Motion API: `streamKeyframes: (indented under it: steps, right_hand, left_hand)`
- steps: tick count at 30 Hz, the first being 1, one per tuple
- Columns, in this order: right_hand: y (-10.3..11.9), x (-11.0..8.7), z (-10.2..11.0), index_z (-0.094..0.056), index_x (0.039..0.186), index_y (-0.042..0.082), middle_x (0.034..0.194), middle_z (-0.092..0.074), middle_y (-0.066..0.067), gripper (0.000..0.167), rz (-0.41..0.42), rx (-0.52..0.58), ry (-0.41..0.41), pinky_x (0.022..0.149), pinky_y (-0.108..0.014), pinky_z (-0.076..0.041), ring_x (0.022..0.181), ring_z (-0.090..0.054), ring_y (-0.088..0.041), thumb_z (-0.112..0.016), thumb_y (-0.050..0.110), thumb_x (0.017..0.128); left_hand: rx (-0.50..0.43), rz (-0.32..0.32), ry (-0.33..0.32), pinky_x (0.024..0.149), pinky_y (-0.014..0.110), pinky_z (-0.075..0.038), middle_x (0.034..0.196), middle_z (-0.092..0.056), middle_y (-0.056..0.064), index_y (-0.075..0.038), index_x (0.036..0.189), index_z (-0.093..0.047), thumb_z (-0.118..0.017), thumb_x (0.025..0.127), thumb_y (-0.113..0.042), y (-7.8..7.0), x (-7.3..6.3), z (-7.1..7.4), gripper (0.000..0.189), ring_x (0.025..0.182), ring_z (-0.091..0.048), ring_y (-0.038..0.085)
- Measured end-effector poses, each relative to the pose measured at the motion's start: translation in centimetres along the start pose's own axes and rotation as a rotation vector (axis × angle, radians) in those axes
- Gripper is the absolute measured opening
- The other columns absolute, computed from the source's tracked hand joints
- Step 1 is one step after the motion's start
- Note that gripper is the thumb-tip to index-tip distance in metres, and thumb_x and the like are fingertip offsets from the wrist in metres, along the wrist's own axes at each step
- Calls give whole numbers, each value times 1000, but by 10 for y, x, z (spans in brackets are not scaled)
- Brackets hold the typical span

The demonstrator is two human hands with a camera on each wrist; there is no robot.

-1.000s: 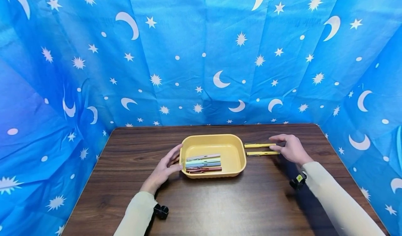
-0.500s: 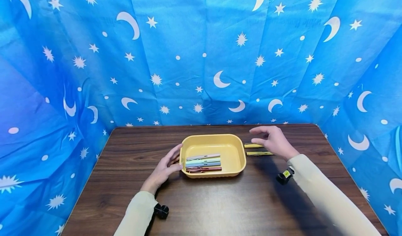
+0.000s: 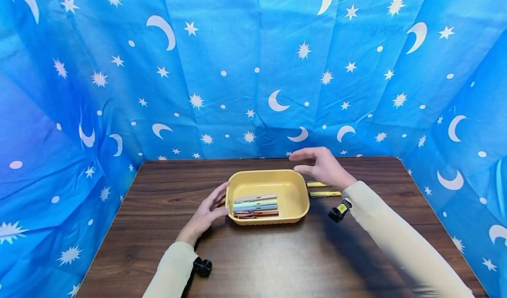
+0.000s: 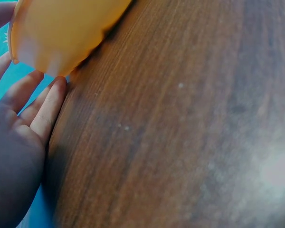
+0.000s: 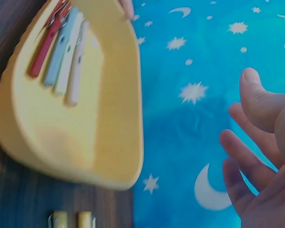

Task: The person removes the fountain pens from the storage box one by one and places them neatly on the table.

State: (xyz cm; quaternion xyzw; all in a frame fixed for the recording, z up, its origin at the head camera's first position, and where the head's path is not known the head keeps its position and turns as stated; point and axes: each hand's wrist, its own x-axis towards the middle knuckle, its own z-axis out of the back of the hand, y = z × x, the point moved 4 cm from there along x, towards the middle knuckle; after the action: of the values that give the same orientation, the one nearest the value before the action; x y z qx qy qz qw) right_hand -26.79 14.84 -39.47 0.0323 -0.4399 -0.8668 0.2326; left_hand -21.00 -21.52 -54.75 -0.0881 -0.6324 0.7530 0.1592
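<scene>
A yellow tray (image 3: 291, 192) stands on the table with several clip pens lying side by side at its left. Among them are a pale pink pen (image 5: 78, 66), a pale green pen (image 5: 66, 61), a grey-blue pen (image 5: 57, 57) and a dark red pen (image 5: 42, 54). My left hand (image 3: 203, 214) rests against the tray's left end, its extended fingers touching the outer wall. Above the tray's far right corner is my right hand (image 3: 322, 168), thumb and fingers spread, holding nothing. Two yellow pens, a near one (image 3: 325, 194) and a far one (image 3: 317, 184), lie right of the tray, partly hidden by that hand.
Brown wood-grain table (image 3: 261, 258) spreads around the tray. A blue cloth (image 3: 237, 69) with moons and stars hangs behind the table and along both sides. Each wrist wears a small black camera, such as the right one (image 3: 338, 212).
My right hand has moved left and upward from the yellow pens to the tray's far right corner, holding nothing. Left hand, tray and pens stay in place.
</scene>
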Motion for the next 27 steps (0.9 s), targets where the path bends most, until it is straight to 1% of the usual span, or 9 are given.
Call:
streamKeyframes:
  steps: [5, 8, 11, 14, 19, 24, 25, 26, 27]
  right_hand:
    - [12, 15, -9, -75, 130, 12, 125, -76, -4, 37, 30, 43, 35, 101, -47, -57, 123, -68, -24, -81, 17, 94]
    - [17, 23, -13, -75, 130, 13, 126, -76, -3, 37, 38, 49, 48, 101, -47, -57, 123, -68, -25, -81, 18, 94]
    - [18, 30, -16, -74, 131, 15, 126, -76, -3, 38, 29, 65, 68, 100, -46, -58, 123, -69, -25, -81, 19, 94]
    - [18, 36, -20, -72, 134, 14, 128, -75, -6, 39, 13, 95, 112, 101, -45, -58, 124, -69, -24, -80, 17, 95]
    - [13, 42, -33, -70, 136, 11, 130, -74, -11, 41, -7, 140, 201, 102, -44, -58, 126, -68, -25, -77, 11, 96]
    - [6, 50, -46, -72, 133, 9, 129, -75, -11, 39, -23, 110, 258, 102, -43, -58, 125, -68, -26, -78, 9, 95]
    - [5, 52, -48, -72, 133, 8, 128, -75, -11, 38, -25, 103, 268, 102, -43, -58, 124, -69, -26, -78, 9, 95]
    - [4, 53, -50, -72, 132, 8, 128, -75, -11, 38, -28, 97, 278, 102, -43, -58, 123, -69, -26, -78, 9, 95]
    - [3, 55, -52, -73, 132, 8, 127, -75, -11, 38, -32, 91, 286, 101, -42, -58, 123, -70, -26, -78, 9, 94]
  left_hand:
    - [9, 11, -2, 122, 63, -29, 169, -35, 14, -19, 167, -31, -67, 100, -6, 2, 0, 0, 78, 152, -38, 41]
    - [8, 11, 2, 122, 60, -30, 169, -35, 13, -19, 167, -31, -68, 100, -7, 2, 0, 0, 77, 152, -38, 40]
    - [9, 8, 4, 122, 56, -32, 169, -36, 12, -21, 167, -32, -68, 100, -7, 1, 0, 0, 77, 152, -39, 39]
    - [15, 4, 4, 122, 54, -33, 169, -36, 12, -21, 167, -32, -67, 99, -6, 0, 0, 1, 78, 151, -40, 39]
    - [14, 7, 0, 122, 58, -30, 169, -36, 13, -20, 167, -31, -67, 99, -5, 0, 1, 0, 78, 151, -39, 40]
    - [11, 7, -1, 122, 63, -29, 169, -34, 14, -20, 167, -31, -66, 99, -4, -2, 1, 0, 78, 152, -38, 41]
    - [13, 7, -1, 122, 62, -29, 169, -34, 14, -21, 167, -31, -66, 100, -4, -1, 1, 1, 77, 152, -39, 40]
    - [12, 13, -2, 122, 58, -31, 169, -35, 13, -22, 167, -32, -66, 100, -4, -1, 1, 1, 77, 152, -39, 39]
    - [10, 15, -2, 122, 51, -34, 169, -35, 13, -23, 167, -32, -66, 100, -5, -1, 0, 1, 78, 152, -39, 39]
